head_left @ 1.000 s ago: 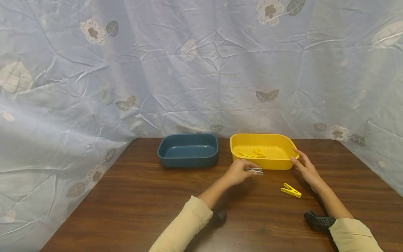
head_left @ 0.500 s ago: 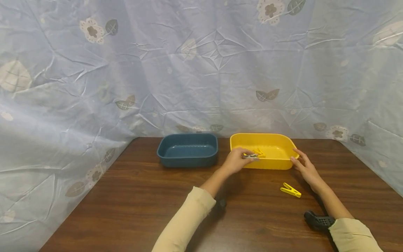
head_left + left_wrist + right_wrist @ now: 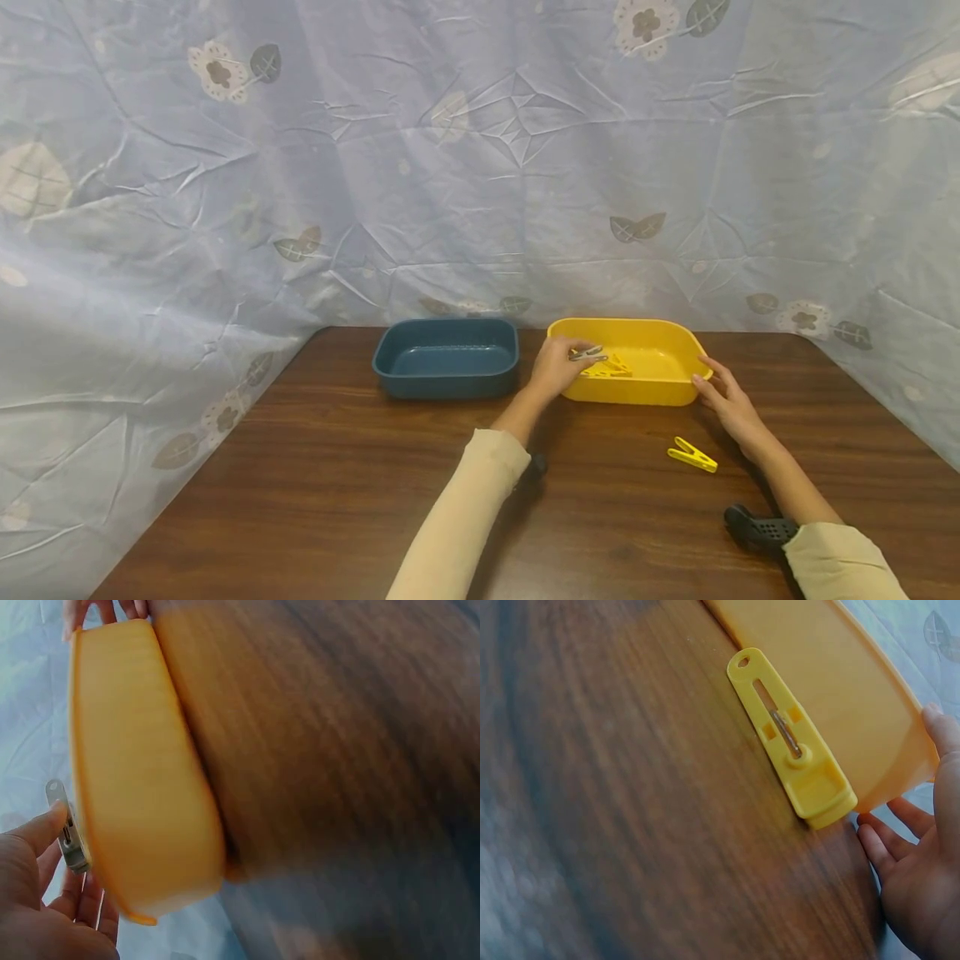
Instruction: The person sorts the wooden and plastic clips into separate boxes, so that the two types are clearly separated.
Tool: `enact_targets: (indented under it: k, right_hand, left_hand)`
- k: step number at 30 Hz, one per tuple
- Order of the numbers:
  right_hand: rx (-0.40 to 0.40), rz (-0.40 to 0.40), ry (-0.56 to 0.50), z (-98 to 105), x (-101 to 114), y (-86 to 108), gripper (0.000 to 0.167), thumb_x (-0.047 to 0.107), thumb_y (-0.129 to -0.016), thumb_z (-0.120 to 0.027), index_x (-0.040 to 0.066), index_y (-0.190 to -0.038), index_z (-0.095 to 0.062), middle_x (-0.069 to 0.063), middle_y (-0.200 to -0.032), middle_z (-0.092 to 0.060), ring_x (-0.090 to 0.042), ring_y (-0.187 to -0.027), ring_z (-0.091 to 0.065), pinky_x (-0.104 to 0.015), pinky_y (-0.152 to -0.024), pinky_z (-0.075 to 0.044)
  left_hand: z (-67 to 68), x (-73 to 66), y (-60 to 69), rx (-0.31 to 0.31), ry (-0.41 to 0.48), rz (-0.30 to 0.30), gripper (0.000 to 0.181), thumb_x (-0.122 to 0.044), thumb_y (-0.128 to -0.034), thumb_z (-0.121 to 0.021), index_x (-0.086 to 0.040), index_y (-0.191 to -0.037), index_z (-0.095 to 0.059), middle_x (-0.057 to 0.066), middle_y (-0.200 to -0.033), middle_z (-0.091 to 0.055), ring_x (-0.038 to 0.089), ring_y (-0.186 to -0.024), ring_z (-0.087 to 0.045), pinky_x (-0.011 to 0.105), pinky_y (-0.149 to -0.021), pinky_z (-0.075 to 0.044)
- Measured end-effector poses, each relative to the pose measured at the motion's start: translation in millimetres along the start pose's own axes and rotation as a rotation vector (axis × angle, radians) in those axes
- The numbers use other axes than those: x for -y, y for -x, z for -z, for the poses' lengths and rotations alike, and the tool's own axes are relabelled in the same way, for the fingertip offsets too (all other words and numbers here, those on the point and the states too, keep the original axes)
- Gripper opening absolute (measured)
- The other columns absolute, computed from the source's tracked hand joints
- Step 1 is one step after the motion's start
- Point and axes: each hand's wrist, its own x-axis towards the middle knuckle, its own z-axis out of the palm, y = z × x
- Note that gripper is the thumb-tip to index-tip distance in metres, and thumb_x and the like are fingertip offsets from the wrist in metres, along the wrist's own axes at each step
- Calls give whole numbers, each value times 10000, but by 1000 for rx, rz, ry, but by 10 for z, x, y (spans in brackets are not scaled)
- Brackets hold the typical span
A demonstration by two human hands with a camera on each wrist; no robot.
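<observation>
My left hand (image 3: 556, 365) pinches a grey clothespin (image 3: 588, 354) between thumb and fingers, over the left end of the yellow bin (image 3: 645, 392). In the left wrist view, this clothespin (image 3: 67, 832) stands beside the bin's rim. Several yellow clothespins (image 3: 618, 367) lie inside the bin, partly hidden by the left hand and the front wall. At the bin's right corner, my right hand (image 3: 731, 408) rests its fairly straight fingers and thumb against the rim and wall. One more yellow clothespin (image 3: 692, 455) lies on the table in front; the right wrist view shows it close up.
To the left of the yellow bin stands a dark blue bin (image 3: 447, 386). Both are near the back edge of the brown wooden table (image 3: 315, 475). A patterned cloth (image 3: 480, 167) hangs behind. Black wrist gear (image 3: 759, 528) is on the right forearm.
My left hand has raised the grey clothespin from in front of the yellow bin and carried it back over the rim. The right hand has stayed at the bin's corner.
</observation>
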Motion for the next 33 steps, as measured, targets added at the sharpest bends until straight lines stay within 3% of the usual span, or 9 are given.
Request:
enact_targets:
  k: [4,6,13,15,19,23,25,29,33]
  right_hand:
    - [5,-7,-5,-13,-2,2,603,323,-995,-382,66,-1465,-106,-361,-1338,-259,-386,-1154,-358,-90,-771,-385]
    - [5,-12,-9,-16,-6,6,607,325,-994,-386,64,-1464,-104,-369,-1347,-243,-406,-1164,-346,-89,-769,-389]
    - [-3,-15,1,-6,-18,16,605,324,-993,-390,65,-1464,-111,-349,-1343,-263,-205,-1109,-409,-119,-792,-407]
    - [-3,-12,10,-3,-17,17,603,322,-996,-383,61,-1464,-107,-344,-1336,-275,-257,-1130,-404,-162,-814,-423]
    - [4,-15,25,-4,-15,11,602,321,-1001,-366,56,-1464,-89,-348,-1342,-266,-419,-1181,-343,-374,-898,-422]
    - [8,-25,20,-6,-22,3,607,325,-1001,-362,58,-1465,-78,-359,-1353,-247,-446,-1189,-337,-518,-915,-354]
    - [8,-25,21,-5,-25,1,608,327,-1001,-363,59,-1466,-78,-363,-1354,-243,-446,-1188,-341,-500,-913,-368]
    - [2,-20,29,-3,-23,-2,607,326,-999,-370,61,-1466,-88,-358,-1352,-255,-428,-1180,-345,-295,-864,-435]
    - [-3,-13,31,-2,-12,-4,607,329,-996,-377,64,-1466,-99,-347,-1345,-274,-359,-1159,-370,-146,-787,-405]
  left_hand:
    - [-76,63,22,-5,-45,33,269,-270,-823,-703,-142,-1059,-712,-15,-972,-646,112,-844,-515,208,-713,-386]
    - [-110,83,38,-15,-65,46,271,-286,-817,-707,-164,-1059,-714,-30,-979,-645,118,-877,-514,230,-752,-385]
    - [-160,90,51,-24,-71,76,271,-306,-820,-700,-190,-1065,-713,-35,-1007,-634,143,-948,-496,272,-809,-374]
    - [-163,87,45,-19,-67,84,271,-306,-821,-699,-191,-1066,-712,-36,-1019,-631,144,-974,-492,280,-837,-369]
    - [-167,86,36,-13,-67,90,269,-294,-817,-704,-190,-1065,-713,-40,-1028,-630,146,-1023,-487,298,-892,-355]
    - [-165,85,34,-9,-71,92,267,-287,-815,-706,-195,-1066,-712,-42,-1025,-630,145,-1027,-486,301,-897,-355]
    - [-165,87,31,-9,-75,93,268,-289,-814,-707,-200,-1066,-713,-43,-1022,-629,143,-1023,-487,295,-891,-358]
    - [-160,84,25,-6,-88,89,265,-288,-817,-704,-197,-1066,-713,-39,-1015,-631,145,-1009,-489,291,-877,-364]
    - [-151,80,15,-7,-101,72,260,-278,-817,-707,-187,-1060,-716,-43,-994,-642,123,-957,-515,266,-834,-382]
